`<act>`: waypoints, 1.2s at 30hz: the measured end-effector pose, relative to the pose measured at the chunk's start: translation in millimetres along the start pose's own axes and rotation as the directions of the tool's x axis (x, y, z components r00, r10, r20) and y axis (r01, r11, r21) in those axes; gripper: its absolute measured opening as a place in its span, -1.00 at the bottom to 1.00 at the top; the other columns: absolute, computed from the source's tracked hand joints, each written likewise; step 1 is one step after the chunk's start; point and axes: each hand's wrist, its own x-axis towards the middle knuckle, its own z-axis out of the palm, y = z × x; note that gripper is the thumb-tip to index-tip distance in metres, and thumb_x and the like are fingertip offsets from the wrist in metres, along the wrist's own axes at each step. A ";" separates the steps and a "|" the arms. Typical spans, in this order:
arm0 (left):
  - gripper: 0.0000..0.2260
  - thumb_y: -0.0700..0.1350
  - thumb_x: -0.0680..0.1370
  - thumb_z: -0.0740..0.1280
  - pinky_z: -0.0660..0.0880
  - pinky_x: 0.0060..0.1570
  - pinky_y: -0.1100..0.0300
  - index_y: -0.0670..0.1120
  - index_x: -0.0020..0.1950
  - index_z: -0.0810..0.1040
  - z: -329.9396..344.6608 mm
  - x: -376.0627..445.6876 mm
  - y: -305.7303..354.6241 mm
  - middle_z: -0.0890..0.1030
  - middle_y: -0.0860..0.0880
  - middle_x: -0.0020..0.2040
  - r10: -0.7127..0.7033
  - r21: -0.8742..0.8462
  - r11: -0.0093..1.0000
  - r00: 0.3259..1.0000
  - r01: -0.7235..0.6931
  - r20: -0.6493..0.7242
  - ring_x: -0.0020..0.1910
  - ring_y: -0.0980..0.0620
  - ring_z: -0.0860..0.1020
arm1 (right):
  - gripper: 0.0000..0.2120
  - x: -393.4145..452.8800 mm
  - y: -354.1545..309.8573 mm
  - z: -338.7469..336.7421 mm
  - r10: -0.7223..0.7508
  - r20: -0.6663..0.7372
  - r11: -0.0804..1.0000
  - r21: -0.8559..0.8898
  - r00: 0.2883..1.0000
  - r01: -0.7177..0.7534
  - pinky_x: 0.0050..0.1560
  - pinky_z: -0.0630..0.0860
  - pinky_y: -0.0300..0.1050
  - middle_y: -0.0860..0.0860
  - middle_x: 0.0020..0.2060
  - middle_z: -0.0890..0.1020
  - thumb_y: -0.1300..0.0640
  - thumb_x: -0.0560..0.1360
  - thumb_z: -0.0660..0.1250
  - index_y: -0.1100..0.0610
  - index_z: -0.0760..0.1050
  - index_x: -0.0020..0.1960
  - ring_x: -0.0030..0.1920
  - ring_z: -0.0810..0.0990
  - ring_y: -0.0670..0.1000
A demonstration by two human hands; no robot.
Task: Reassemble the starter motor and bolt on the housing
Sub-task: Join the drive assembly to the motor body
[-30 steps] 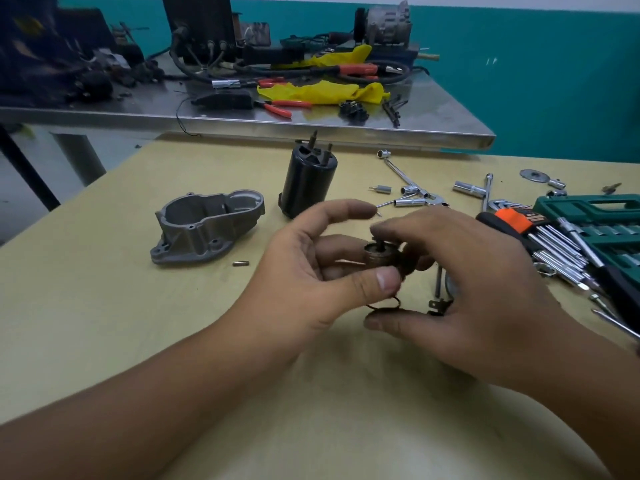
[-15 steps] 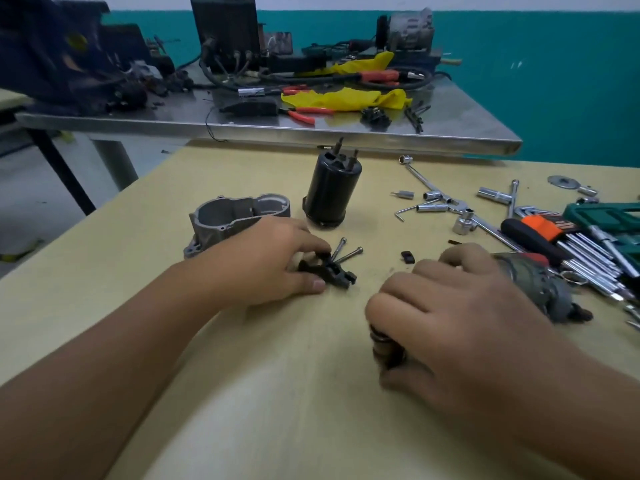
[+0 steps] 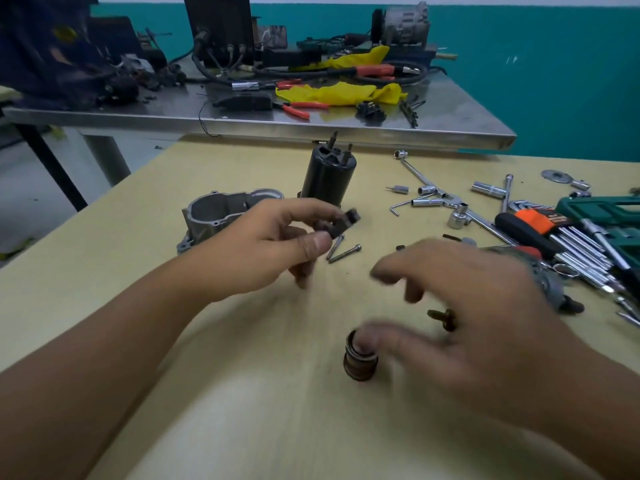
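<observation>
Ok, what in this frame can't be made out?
Head view only:
- Right hand: motion-blurred; finger contact with the ringed cylinder is unclear.
- Dark part pinched by the left hand: half hidden by fingers, shape unclear.
- Grey motor piece: mostly behind the right hand.
- Green tool case: cut off by the right edge.

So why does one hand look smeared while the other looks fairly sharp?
Head view: the right hand is motion-blurred, its fingertips ghosted over the small ringed cylinder; the left hand, pinching a small black part, is only slightly soft. The steel bench edge bows from wide-angle distortion.
</observation>
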 end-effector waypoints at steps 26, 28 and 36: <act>-0.72 -0.29 0.55 0.35 0.51 -0.39 0.09 -0.13 0.24 0.46 -1.9 -7.0 27.3 0.65 -0.34 -0.03 0.118 -0.422 0.904 0.987 -0.062 0.108 -0.36 -0.21 0.61 | -0.67 -15.6 -32.9 43.0 0.150 0.133 0.970 0.171 0.980 -0.172 -0.12 0.58 0.00 -0.13 -0.09 0.61 -0.12 0.50 0.37 -0.16 0.35 0.20 -0.06 0.55 -0.05; -0.73 -0.31 0.48 0.36 0.46 -0.44 0.14 -0.13 0.17 0.54 1.1 -7.8 30.7 0.64 -0.28 -0.09 0.141 -0.403 0.908 0.989 -0.114 0.038 -0.42 -0.15 0.58 | -0.76 -13.2 -29.5 38.7 0.120 -0.037 0.980 0.165 0.992 -0.112 -0.17 0.50 -0.17 -0.14 -0.16 0.60 -0.14 0.50 0.39 -0.04 0.50 0.07 -0.15 0.52 -0.11; -0.89 -0.22 0.44 0.41 0.39 -0.55 0.26 -0.12 -0.06 0.68 20.9 -14.4 43.3 0.61 -0.20 -0.33 0.232 -0.384 0.890 0.969 -0.246 -0.083 -0.58 -0.06 0.42 | -0.76 -6.7 -10.2 18.8 0.087 -0.335 0.918 0.392 0.938 0.055 -0.03 0.58 -0.17 0.02 0.03 0.60 0.14 0.61 0.35 0.09 0.58 0.26 0.02 0.64 -0.01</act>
